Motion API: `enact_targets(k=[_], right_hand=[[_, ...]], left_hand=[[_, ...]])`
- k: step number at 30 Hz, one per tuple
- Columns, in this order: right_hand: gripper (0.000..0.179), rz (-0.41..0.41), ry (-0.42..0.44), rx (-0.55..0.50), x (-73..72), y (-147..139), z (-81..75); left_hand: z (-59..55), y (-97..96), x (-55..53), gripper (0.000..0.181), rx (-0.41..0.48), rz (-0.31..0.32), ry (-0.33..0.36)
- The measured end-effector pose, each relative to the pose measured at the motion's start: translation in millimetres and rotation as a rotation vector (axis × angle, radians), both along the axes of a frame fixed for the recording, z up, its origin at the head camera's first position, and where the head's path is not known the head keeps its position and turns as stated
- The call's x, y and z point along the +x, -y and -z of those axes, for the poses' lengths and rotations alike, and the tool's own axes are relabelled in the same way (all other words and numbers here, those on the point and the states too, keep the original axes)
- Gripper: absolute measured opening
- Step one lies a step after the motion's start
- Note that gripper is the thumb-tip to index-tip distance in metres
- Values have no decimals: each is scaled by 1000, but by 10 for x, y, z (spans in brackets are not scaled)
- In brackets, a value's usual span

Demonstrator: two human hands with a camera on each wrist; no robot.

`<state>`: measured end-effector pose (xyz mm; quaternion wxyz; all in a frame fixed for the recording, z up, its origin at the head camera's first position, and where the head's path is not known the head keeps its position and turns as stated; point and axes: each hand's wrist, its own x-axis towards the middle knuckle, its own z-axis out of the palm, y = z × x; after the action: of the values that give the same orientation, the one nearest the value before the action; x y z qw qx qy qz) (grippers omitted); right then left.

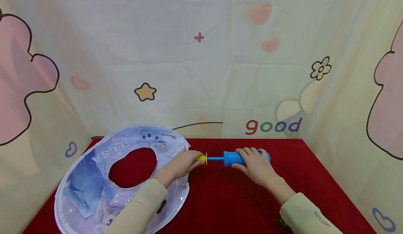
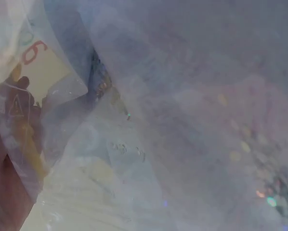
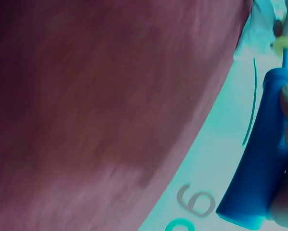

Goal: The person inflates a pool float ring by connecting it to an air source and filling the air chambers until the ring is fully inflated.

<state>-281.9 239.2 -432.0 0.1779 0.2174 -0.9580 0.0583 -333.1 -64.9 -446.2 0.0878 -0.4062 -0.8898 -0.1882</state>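
- Two hands held one pump: the right hand (image 1: 256, 164) had its fingers curled round the blue barrel (image 1: 232, 158), and a loosened grip could have let it tilt.
- Left of those fingers, a thin rod (image 1: 215, 158) stood bare between the hands; a sideways push from either might have bent it.
- At the rod's end, the left hand (image 1: 183, 163) had fingers closed round the yellow end piece (image 1: 206, 158); how firmly, I could not tell.
- Under and beside the left fingers lay the wrinkled inflatable ring (image 1: 83, 185); any join with the yellow end piece was hidden, and a sudden tug could have creased or dragged its film.
- Below both sets of fingers spread the red desk (image 1: 226, 199), where a slipped pump would likely have landed.
- Well beyond the fingers hung the printed curtain (image 1: 204, 69), probably too distant to snag.
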Motion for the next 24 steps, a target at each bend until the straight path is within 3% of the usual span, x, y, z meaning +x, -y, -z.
enact_targets(k=[4,10,14,19,24], right_hand=[[56,4,17,4,15,-234,-50],[57,2,126,-53,-7,-518,-154],[56,7,158,-87,-46,-634,-170],[57,-13,141,-95,-90,-596,-116],[55,-19,132,-88,-111,-343,-70]], left_hand=[[28,5,-14,15,-19,-6,7],[56,28,-23,18,-33,-38,43],[59,36,-24,19,-21,-37,31],[22,11,-24,13,2,2,-9],[11,-24,-15,13,-16,12,-40]])
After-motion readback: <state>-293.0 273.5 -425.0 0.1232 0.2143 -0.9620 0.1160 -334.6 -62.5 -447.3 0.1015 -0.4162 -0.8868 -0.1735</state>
